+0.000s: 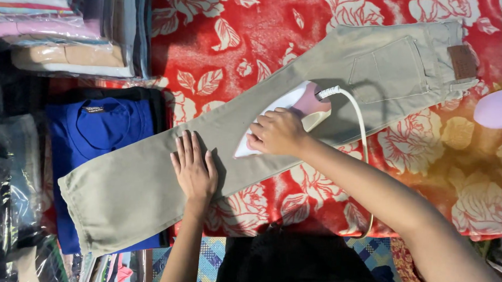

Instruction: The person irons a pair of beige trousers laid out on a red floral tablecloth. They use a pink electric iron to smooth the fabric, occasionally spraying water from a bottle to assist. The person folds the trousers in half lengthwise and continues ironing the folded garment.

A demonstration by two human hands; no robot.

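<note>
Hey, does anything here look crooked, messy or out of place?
Mostly tidy. The khaki trousers lie diagonally across the red floral blanket, and their hem end overhangs the folded blue shirt. The right hand grips the iron; the left hand presses the fabric flat. No spills or damage show.

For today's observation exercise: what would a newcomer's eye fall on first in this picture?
First, the red floral blanket filling the middle, with khaki trousers laid slantwise across it. On them the right hand grips a white iron, while the left hand lies flat on the leg. A blue shirt lies at the left, under the trouser hem.
</note>
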